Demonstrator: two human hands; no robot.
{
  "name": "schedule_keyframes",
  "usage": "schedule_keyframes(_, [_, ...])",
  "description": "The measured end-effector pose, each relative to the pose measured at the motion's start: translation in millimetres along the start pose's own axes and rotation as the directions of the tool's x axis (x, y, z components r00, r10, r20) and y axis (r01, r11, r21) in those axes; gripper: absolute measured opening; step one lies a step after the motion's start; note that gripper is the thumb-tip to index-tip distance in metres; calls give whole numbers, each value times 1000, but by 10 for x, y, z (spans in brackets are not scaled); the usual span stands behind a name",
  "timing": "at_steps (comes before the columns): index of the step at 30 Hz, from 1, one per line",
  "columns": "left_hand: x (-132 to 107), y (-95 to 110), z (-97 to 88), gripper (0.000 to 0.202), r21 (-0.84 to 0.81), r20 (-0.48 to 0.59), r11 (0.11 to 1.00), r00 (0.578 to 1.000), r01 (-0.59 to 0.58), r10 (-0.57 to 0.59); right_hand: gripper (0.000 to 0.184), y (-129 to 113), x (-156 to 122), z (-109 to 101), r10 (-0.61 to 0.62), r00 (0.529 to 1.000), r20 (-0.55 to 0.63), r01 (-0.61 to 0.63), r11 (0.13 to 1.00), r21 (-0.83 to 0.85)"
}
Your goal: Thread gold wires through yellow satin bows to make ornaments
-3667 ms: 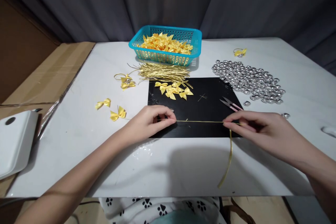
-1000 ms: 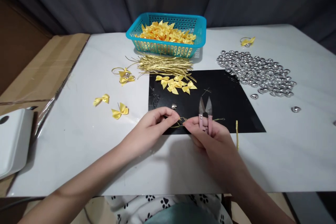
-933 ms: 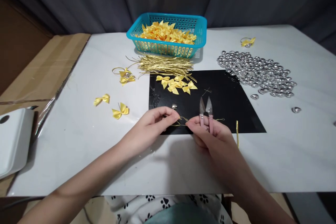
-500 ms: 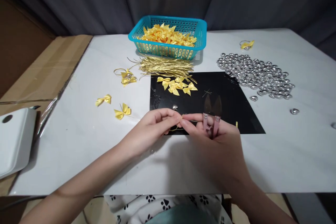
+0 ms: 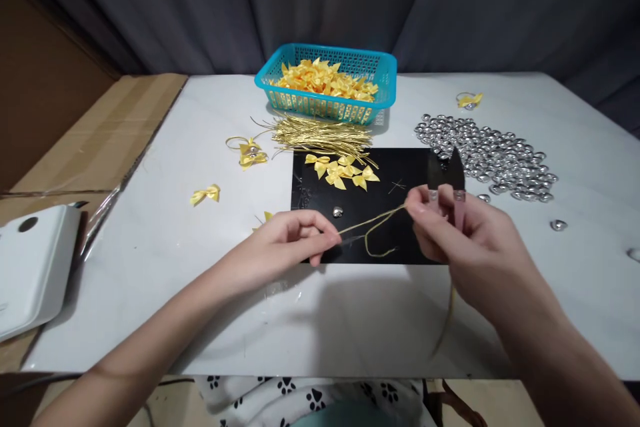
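Observation:
A thin gold cord (image 5: 380, 216) is stretched over the black mat (image 5: 400, 167). My left hand (image 5: 293, 239) pinches one end between thumb and forefinger. My right hand (image 5: 473, 230) pinches the cord farther right, and a loose end curls down between the hands. Another strand hangs below the right hand. Pink-handled thread snips (image 5: 457, 173) also sit in my right hand, blades pointing up and apart. Just beyond my left fingertips lies a silver heart bead (image 5: 338, 212). Several yellow ribbon bows (image 5: 345, 172) rest on the mat; one bow (image 5: 268, 217) is partly hidden behind my left hand.
A blue basket (image 5: 390, 83) of yellow bows stands at the back, with a bundle of gold cords (image 5: 323, 137) before it. Silver beads (image 5: 485, 153) are heaped on the right. Looped cords with bows (image 5: 253, 153) lie left. A white device (image 5: 37, 267) sits at far left.
My hands, together before, have drawn apart. The right hand moved right and up with the snips, and the cord now shows stretched between them. The view has shifted slightly.

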State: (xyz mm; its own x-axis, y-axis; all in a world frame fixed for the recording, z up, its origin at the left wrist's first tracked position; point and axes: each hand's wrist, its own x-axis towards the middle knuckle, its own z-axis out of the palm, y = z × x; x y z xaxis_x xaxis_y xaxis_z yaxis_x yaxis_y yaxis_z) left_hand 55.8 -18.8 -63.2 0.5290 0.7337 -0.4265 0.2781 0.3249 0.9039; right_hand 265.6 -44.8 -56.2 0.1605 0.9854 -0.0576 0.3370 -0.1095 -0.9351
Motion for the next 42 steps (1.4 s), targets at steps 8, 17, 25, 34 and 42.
schedule_keyframes(8, [-266,-2,-396,26,288,6,957,1000,-29,29,34,136,152,-376,72,997,14,-73,995,68])
schedule_keyframes(17, [-388,10,-571,20,515,-153,850,964,-109,216,30,40,196,-447,-2,998,68,-8,987,158])
schedule_keyframes(25, [-178,329,-409,25,166,-367,868,787,-469,495,40,-811,399,-225,197,612,766,-263,964,-38])
schedule_keyframes(34, [-71,365,1,21,-67,-259,917,894,-393,364,37,-1316,773,-392,293,933,209,-318,943,100])
schedule_keyframes(42, [-292,78,-217,32,89,-173,985,972,-146,159,33,-722,788,-590,290,929,230,-313,947,71])
